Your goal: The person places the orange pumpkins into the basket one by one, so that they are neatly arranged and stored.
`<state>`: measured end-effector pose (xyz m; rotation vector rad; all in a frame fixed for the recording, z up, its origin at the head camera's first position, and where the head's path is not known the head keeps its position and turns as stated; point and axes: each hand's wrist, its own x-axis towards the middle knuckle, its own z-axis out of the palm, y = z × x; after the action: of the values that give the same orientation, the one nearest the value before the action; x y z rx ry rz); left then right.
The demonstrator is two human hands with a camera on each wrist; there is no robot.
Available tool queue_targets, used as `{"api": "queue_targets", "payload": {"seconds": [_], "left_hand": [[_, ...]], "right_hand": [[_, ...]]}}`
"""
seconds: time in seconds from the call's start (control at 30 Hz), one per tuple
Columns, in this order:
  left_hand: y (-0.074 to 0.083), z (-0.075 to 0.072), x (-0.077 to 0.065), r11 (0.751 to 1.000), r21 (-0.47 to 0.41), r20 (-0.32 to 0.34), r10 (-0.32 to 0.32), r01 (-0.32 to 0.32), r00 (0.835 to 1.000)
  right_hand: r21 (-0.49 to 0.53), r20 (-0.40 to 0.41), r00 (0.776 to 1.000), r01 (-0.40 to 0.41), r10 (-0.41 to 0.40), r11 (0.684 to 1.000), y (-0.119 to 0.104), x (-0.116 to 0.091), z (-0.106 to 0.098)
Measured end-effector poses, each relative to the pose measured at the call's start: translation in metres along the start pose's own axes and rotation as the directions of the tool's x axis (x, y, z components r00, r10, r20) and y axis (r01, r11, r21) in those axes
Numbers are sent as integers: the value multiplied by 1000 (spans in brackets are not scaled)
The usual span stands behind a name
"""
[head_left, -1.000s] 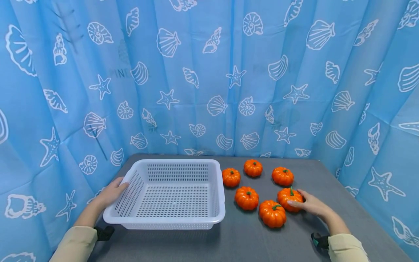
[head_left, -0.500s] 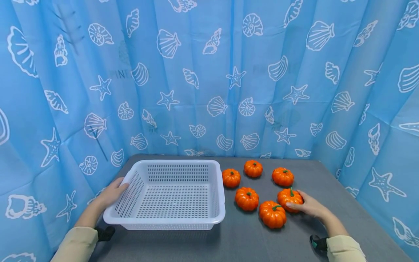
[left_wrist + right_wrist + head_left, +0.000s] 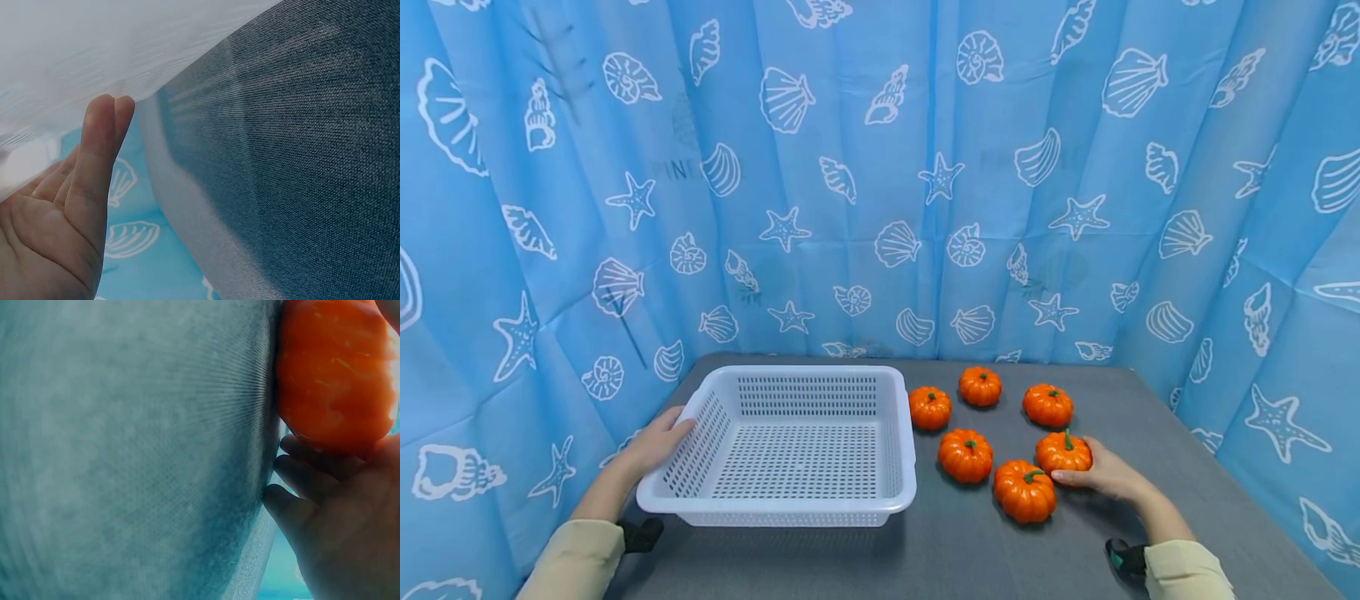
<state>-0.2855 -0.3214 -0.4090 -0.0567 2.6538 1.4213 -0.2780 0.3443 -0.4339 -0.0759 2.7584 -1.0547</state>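
A white plastic basket (image 3: 805, 450) with slotted walls and floor stands on the left of the table. My left hand (image 3: 658, 442) holds its left rim, thumb over the edge; in the left wrist view that hand's fingers (image 3: 100, 134) lie against the basket's outer side (image 3: 94, 56). On the right, a small orange pumpkin (image 3: 1063, 451) with a green stem sits between the thumb and fingers of my right hand (image 3: 1108, 472). In the right wrist view, the same pumpkin (image 3: 337, 375) is close over the grey cloth, several fingers (image 3: 306, 475) curling beneath its side.
Several more orange pumpkins lie between basket and right hand: a near one (image 3: 1025, 492), a middle one (image 3: 966, 456), one by the basket (image 3: 929, 407), and far ones (image 3: 980, 386) (image 3: 1048, 405). A blue shell-print curtain (image 3: 865, 192) surrounds the grey table (image 3: 955, 550).
My right hand has shifted slightly left and closed round the pumpkin, its thumb now pressed to the near side. The left hand and basket have stayed in place.
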Motion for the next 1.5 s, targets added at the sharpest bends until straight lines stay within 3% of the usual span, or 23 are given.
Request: {"api": "queue_targets", "payload": {"seconds": [0.57,1.5], "left_hand": [[2,0,0,999,-46,7,13,-13,1000],[2,0,-1,999,-34,14,29,-29,999]], "right_hand": [[-22,-16,1000,-11,10,1000,5,5,0],[-18,-36,998,-47,47,999,5,-2,-7]]}}
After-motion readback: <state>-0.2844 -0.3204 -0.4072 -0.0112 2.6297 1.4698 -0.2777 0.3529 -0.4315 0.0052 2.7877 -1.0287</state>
